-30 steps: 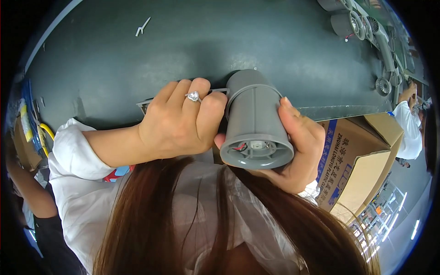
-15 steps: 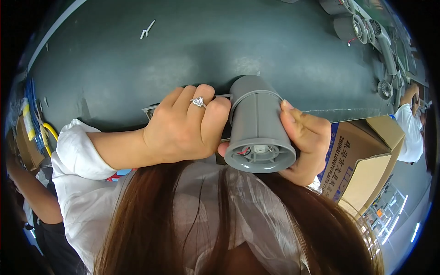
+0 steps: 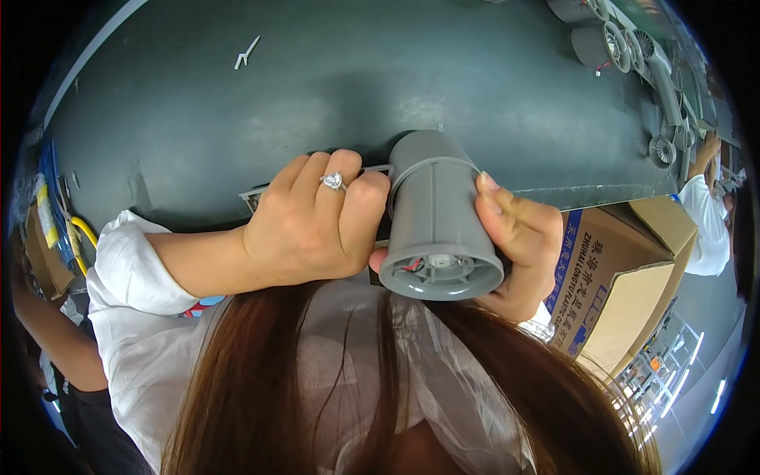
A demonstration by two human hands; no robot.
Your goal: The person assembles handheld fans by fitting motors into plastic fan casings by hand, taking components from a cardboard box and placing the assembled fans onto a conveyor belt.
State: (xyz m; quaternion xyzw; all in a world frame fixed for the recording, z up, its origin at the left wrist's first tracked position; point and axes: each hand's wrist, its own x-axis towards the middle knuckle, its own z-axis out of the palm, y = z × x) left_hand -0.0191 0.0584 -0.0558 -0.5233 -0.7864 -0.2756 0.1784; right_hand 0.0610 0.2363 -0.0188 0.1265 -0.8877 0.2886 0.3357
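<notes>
- Grey plastic, smooth and round: one flared tube (image 3: 437, 204) with red wire (image 3: 412, 267) inside, gripped by the right hand (image 3: 521, 247) at the near edge of the dark green counter (image 3: 332, 87).
- Left hand (image 3: 305, 223), wearing one stone-set ring (image 3: 333, 181), curls closed beside it; what it holds, I cannot tell.
- That fist partly blocks one thin-rimmed object (image 3: 255, 191).
- One pale forked piece (image 3: 246, 54) lies farther out.
- One open cardboard box (image 3: 613, 257) stands to the right.

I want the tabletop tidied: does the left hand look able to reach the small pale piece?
Probably yes: only dark green table shows between the left hand and the small pale piece. That hand is curled beside the grey tube; whether it grips anything is hidden.
</notes>
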